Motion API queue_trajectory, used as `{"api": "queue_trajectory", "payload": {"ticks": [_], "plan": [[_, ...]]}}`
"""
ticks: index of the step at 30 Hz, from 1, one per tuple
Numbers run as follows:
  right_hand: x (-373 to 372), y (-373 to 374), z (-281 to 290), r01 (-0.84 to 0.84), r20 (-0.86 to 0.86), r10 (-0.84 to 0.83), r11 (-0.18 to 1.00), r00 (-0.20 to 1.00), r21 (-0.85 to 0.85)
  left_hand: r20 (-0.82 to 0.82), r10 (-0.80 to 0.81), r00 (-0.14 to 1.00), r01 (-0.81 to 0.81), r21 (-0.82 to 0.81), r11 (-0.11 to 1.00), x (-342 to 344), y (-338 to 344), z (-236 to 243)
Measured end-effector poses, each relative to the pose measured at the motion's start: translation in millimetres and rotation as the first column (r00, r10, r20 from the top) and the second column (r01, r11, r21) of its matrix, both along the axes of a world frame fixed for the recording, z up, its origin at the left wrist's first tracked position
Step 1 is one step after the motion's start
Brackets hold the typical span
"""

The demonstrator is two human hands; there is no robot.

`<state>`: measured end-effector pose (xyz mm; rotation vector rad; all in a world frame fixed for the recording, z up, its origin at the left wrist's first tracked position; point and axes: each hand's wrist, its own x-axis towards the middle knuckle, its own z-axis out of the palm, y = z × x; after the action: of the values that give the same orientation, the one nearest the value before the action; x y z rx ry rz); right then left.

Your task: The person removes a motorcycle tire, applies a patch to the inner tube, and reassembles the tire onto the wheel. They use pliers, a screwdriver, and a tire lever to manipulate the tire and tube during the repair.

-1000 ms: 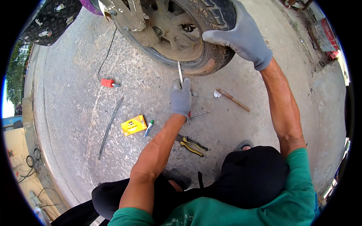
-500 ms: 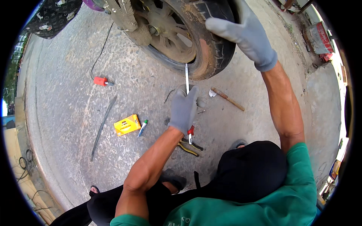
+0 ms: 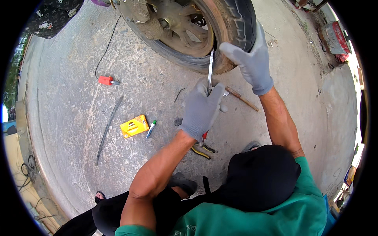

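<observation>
My left hand (image 3: 201, 106), in a grey glove, is closed round a flat metal tyre lever (image 3: 211, 69). The lever's far end sits at the edge of the wheel rim (image 3: 181, 37), beside the black tyre (image 3: 241, 23). My right hand (image 3: 254, 70), gloved too, grips the tyre's right side, its thumb on the sidewall and its other fingers mostly hidden behind the tread. Dried mud covers the rim and the nearby parts. Below my left wrist lie pliers with yellow and black handles (image 3: 201, 154), partly covered, and a small red item (image 3: 204, 135).
On the concrete at left are a yellow box (image 3: 134, 126), a small tube with a green cap (image 3: 151, 129), a dark strip (image 3: 108, 129) and a red corded tool (image 3: 105, 80). A rusty rod (image 3: 245, 100) lies right of my left hand. A bucket (image 3: 334, 38) stands far right.
The tyre has turned or shifted a little up and right. My right hand has slid down along it. My left hand and the lever have moved right and slightly up.
</observation>
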<state>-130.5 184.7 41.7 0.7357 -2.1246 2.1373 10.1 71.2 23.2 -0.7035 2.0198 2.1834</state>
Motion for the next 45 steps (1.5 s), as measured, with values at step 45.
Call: {"api": "queue_trajectory", "payload": {"ticks": [45], "plan": [[-34, 1, 26, -0.053, -0.073, 0.053, 0.999, 0.996, 0.003, -0.161, -0.051, 0.986, 0.049, -0.021, 0.999, -31, -9, -41]]}}
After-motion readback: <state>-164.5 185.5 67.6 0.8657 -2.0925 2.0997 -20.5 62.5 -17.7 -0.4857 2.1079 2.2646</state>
